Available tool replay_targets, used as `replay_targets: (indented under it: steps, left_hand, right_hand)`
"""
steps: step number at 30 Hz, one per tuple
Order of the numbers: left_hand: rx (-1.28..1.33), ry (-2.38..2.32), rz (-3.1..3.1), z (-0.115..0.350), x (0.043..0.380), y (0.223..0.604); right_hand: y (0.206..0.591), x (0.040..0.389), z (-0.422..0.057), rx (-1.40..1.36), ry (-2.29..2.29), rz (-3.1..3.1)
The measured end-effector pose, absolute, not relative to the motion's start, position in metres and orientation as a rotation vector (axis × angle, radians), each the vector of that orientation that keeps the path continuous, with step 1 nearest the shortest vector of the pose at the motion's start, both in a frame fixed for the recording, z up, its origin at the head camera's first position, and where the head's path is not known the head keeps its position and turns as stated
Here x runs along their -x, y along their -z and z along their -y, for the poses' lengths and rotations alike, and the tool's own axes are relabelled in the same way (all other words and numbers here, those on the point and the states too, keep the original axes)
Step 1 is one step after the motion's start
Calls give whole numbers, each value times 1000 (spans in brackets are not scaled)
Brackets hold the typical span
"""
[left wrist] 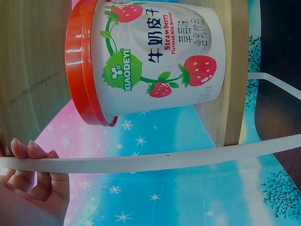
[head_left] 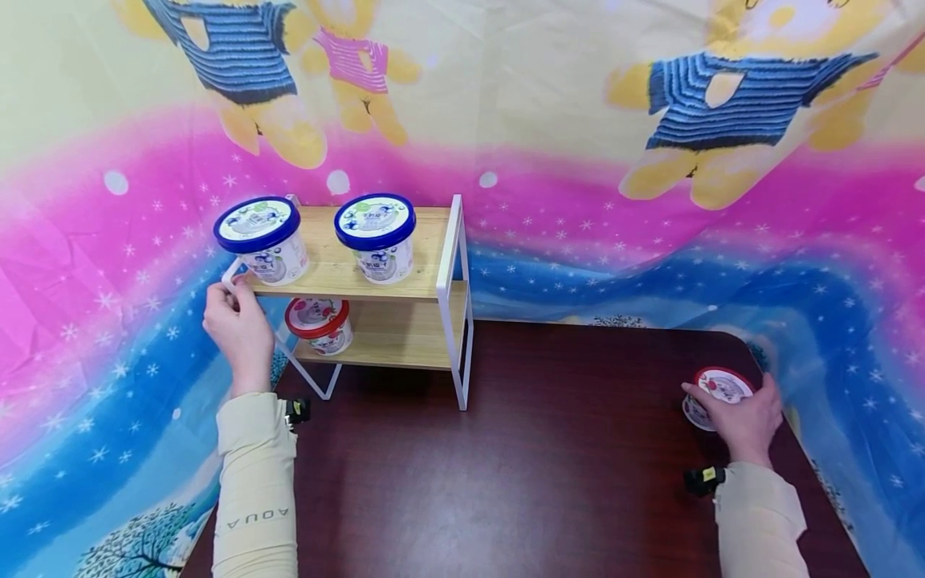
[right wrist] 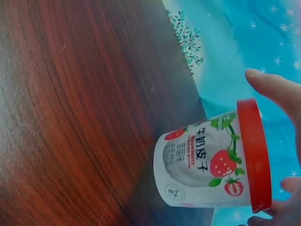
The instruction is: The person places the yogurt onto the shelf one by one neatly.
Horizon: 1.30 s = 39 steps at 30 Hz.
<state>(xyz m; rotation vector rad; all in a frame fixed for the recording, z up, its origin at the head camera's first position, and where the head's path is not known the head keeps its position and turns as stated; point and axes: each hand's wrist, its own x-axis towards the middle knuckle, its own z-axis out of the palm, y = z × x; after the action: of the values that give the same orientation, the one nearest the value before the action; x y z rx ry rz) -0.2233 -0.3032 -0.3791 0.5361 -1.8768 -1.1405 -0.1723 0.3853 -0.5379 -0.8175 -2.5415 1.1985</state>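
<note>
My left hand (head_left: 242, 325) grips the white metal side frame (left wrist: 141, 165) of a two-tier wooden shelf (head_left: 325, 261), fingers curled round the bar near the top board. Two blue-lidded tubs stand on that board, a left tub (head_left: 270, 253) and a right tub (head_left: 379, 249). On the lower board sits a red-lidded strawberry milk tub (left wrist: 160, 61). At the table's far right, my right hand (head_left: 747, 417) is spread around another red-lidded strawberry tub (right wrist: 202, 165). The thumb (right wrist: 268, 84) stands apart from the lid; other fingertips are close to the rim, contact unclear.
The dark wooden table (head_left: 549, 449) carries the shelf at its back left. A printed bear-and-snowflake cloth (head_left: 564, 160) hangs behind and along both sides. The right tub stands close to the table's right edge and the cloth.
</note>
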Motion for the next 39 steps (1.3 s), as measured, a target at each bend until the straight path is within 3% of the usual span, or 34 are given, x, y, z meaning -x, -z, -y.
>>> replay_targets:
  steps: [39]
  left_hand:
    - [-527, 1146, 1870, 304, 224, 381]
  right_hand:
    - [549, 170, -394, 921, -1351, 2587]
